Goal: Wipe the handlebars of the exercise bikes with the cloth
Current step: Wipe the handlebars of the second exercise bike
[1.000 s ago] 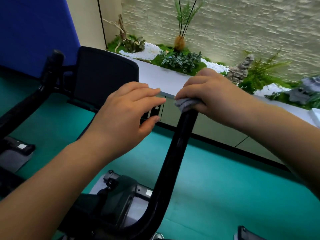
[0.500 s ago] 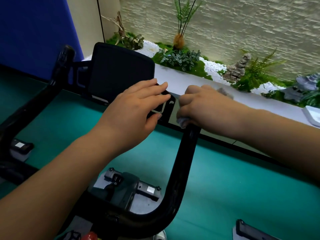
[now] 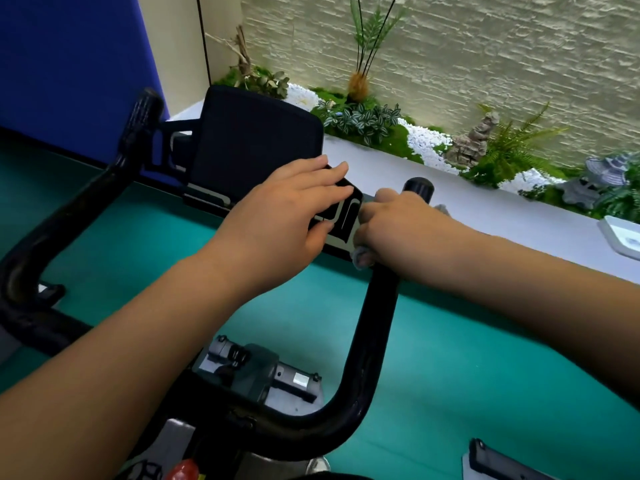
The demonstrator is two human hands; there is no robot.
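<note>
The right hand [image 3: 398, 226] is wrapped around the right handlebar [image 3: 375, 327] just below its rounded black tip [image 3: 418, 188]; its fingers are curled tight and pressed together round the bar, with the grey cloth [image 3: 362, 260] trapped between palm and bar; only small bits of the cloth show, one tuft poking out under the little-finger side of the fist and another wisp behind the wrist, so most of it is hidden inside the grip. The left hand [image 3: 287, 220] lies flat over the lower edge of the bike's dark screen [image 3: 252, 147]; its fingers are straight and close together, the thumb tucked beneath, and they rest on or just above the glossy panel with white markings [image 3: 346, 213]; whether they actually touch it cannot be told. The right handlebar runs down from the fist and bends left into the bike's centre; the left handlebar [image 3: 86, 202] rises on the far side of the screen, well apart from both hands, its upper end by the blue wall [image 3: 69, 64]. Under the bars the bike's grey base [image 3: 256, 372] sits on a green floor [image 3: 467, 358]; beyond, a white ledge [image 3: 502, 216] carries plants [image 3: 360, 116], white pebbles and small stone ornaments against a pale textured wall.
</note>
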